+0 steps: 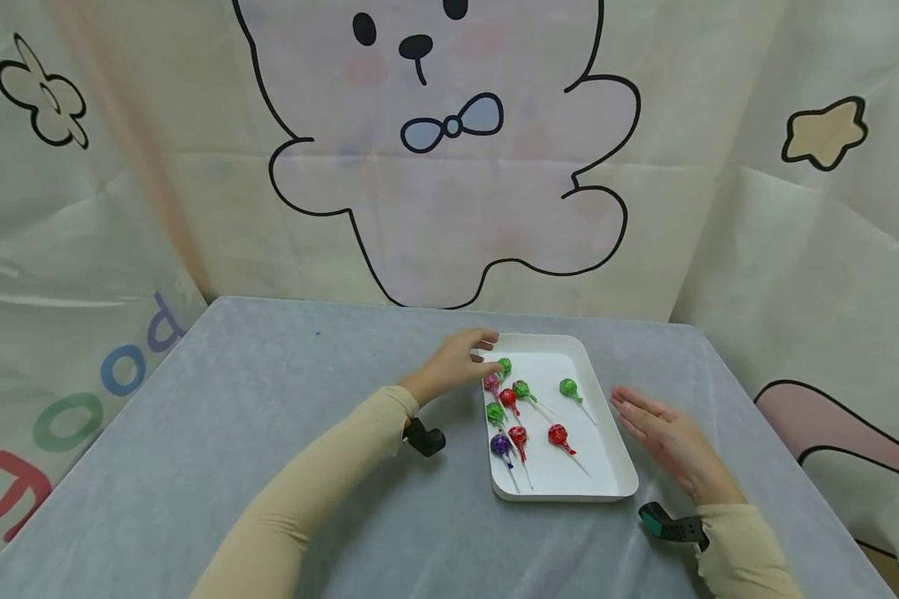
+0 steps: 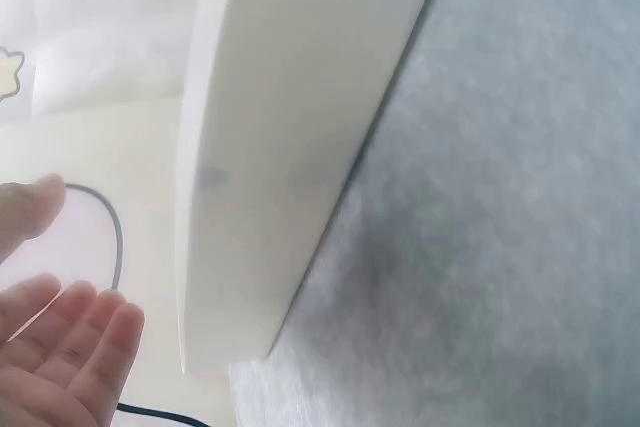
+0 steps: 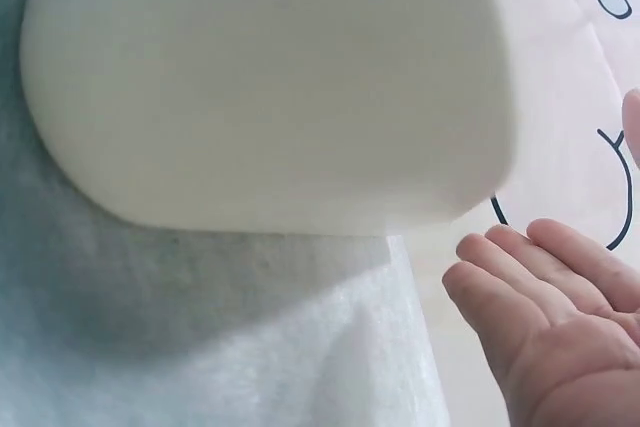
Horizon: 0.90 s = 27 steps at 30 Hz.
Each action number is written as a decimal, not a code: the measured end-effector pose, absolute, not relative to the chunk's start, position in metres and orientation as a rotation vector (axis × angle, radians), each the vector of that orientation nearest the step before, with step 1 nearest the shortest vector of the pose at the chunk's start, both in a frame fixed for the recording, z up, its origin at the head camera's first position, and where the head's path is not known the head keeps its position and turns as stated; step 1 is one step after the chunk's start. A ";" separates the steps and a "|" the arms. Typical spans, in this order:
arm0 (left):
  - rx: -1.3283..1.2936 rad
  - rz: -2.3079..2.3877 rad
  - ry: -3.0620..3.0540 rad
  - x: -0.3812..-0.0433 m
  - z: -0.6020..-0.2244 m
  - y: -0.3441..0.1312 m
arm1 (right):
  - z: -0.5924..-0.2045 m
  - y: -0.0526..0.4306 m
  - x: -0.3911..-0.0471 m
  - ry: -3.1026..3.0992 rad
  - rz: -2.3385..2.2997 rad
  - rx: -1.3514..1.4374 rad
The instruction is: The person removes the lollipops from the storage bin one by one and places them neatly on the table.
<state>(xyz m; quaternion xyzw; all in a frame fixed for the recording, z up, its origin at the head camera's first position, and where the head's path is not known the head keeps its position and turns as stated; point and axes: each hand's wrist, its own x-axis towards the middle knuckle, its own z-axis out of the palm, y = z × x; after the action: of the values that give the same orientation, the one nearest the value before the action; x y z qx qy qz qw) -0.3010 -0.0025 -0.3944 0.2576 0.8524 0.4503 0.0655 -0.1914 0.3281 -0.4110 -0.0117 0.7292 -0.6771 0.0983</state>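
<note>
A white rectangular tray (image 1: 550, 489) lies on the table with several wrapped lollipops in it. Most are gathered along its left side, among them a purple lollipop (image 1: 500, 445), a pink lollipop (image 1: 491, 382) and a few green and red ones. Farther right in the tray lie a green lollipop (image 1: 568, 388) and a red lollipop (image 1: 558, 434). My left hand (image 1: 457, 358) is at the tray's far left corner, fingers loosely bent and holding nothing; contact with the rim cannot be told. Beside the tray's right wall, my right hand (image 1: 674, 445) is held with straight fingers, apart from it.
A grey-blue cloth (image 1: 270, 433) covers the table. Printed fabric curtains (image 1: 449, 208) hang behind it and on both sides. Each wrist wears a dark camera band, such as the right wrist band (image 1: 670, 524).
</note>
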 end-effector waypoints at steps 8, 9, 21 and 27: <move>0.787 1.378 2.496 -0.302 -0.401 0.012 | -0.417 0.326 -0.189 2.072 -2.059 -0.004; 0.783 1.380 2.495 -0.302 -0.402 0.014 | -0.417 0.326 -0.189 2.067 -2.062 0.000; 0.821 1.259 2.518 -0.301 -0.406 0.023 | -0.429 0.321 -0.197 2.156 -1.924 0.137; 0.832 1.211 2.508 -0.304 -0.409 0.030 | -0.435 0.315 -0.197 2.196 -1.866 0.242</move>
<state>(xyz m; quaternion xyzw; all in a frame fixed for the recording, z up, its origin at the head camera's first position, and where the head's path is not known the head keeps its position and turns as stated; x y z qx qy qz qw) -0.3040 0.0299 -0.4093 0.2843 0.8569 0.4138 0.1170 -0.1968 0.3148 -0.4347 0.0832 0.7534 -0.6403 0.1246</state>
